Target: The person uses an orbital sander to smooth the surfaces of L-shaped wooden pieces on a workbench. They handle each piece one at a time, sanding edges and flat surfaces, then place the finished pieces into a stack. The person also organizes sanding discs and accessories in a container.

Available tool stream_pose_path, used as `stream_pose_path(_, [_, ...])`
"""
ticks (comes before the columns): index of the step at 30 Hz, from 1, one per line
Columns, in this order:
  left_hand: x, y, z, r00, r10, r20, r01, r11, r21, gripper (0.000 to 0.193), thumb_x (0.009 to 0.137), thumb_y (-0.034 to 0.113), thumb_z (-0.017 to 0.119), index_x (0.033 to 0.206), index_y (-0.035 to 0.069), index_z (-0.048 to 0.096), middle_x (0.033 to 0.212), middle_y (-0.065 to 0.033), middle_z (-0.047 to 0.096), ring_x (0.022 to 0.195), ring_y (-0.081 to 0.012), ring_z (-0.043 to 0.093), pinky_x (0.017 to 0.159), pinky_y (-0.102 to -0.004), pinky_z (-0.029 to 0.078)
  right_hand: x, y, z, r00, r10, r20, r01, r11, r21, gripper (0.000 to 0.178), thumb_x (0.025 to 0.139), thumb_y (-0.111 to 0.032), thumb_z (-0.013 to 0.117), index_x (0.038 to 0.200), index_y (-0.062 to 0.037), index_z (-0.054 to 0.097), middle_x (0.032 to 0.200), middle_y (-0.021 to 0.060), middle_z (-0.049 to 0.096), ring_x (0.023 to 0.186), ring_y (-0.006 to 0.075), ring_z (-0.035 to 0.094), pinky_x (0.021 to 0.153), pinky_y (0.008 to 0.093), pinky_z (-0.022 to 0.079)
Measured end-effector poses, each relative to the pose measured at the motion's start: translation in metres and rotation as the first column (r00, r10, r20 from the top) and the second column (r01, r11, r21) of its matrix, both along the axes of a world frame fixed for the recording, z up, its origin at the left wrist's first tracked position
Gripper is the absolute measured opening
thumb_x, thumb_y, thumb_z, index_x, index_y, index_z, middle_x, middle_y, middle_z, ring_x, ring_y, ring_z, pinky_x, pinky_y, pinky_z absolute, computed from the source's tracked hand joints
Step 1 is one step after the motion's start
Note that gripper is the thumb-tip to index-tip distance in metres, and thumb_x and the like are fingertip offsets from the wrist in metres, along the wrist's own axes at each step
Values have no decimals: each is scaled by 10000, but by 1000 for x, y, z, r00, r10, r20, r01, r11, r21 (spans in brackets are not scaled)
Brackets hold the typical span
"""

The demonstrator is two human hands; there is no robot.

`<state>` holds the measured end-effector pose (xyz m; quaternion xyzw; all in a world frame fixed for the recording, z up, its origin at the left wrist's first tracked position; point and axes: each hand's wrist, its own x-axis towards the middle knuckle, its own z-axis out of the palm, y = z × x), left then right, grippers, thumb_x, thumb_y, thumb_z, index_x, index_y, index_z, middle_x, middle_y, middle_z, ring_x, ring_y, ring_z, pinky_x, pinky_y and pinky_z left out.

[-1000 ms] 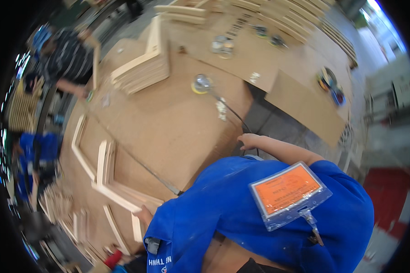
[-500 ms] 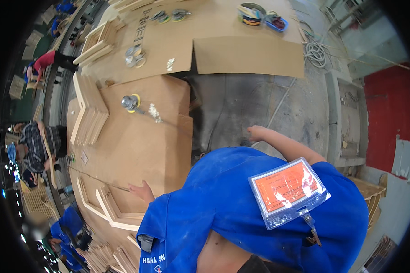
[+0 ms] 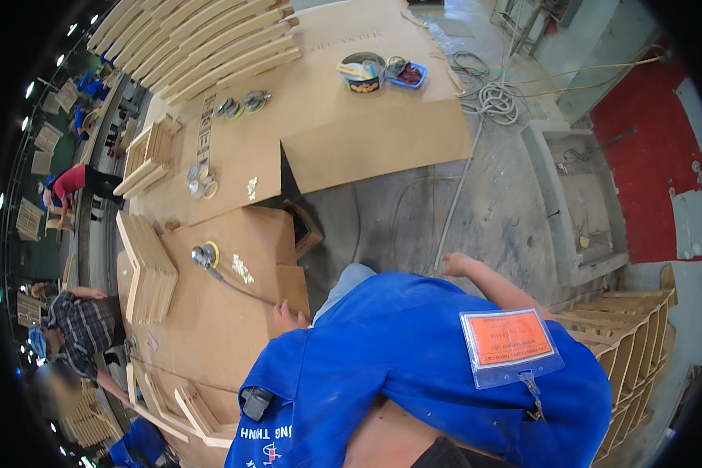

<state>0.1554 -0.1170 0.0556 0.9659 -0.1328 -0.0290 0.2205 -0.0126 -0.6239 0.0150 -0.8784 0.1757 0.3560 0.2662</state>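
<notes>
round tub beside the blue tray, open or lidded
Open: no lid covers the round tub, and its contents show at the top.

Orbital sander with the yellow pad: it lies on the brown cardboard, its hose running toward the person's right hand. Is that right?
Not quite. In the head view, the hose of the orbital sander runs toward the person's left hand, not the right hand. The sander does lie on the brown cardboard.
</notes>
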Motion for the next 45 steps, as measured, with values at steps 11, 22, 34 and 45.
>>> stream_pose_path(11, [157,-74,-63,951,-148,-273,88,972,-219,314,733,142,689,1004,-7,634,854,-150,652,794,-273,633,750,-360,506,117,-25,17,1000,-8,0,8,999,-49,579,725,-333,709,1201,-45,547,1186,201,571,1127,343,530,943,407,435])
stream_pose_path(22, [291,-93,-49,895,-248,-372,154,952,-263,234,780,112,657,985,0,650,816,-137,670,745,-224,654,688,-319,513,264,-44,65,982,-175,75,179,983,-51,528,751,-295,691,1206,-73,541,1173,201,579,1117,340,534,939,402,432])
stream_pose_path(34, [365,-206,12,896,-301,-326,170,911,-375,188,777,107,670,936,7,667,791,-115,661,705,-206,642,659,-299,513,339,-146,55,970,-236,58,240,966,-93,549,747,-332,698,1203,-61,554,1209,184,565,1143,328,519,963,391,423])
stream_pose_path(45, [514,-510,75,759,-641,115,649,758,-59,353,735,130,685,1072,67,599,1078,-133,570,1007,-329,519,872,-397,440,495,-264,37,804,-576,149,507,795,334,582,789,-340,650,1241,-13,485,1044,186,624,828,282,647,725,378,525])
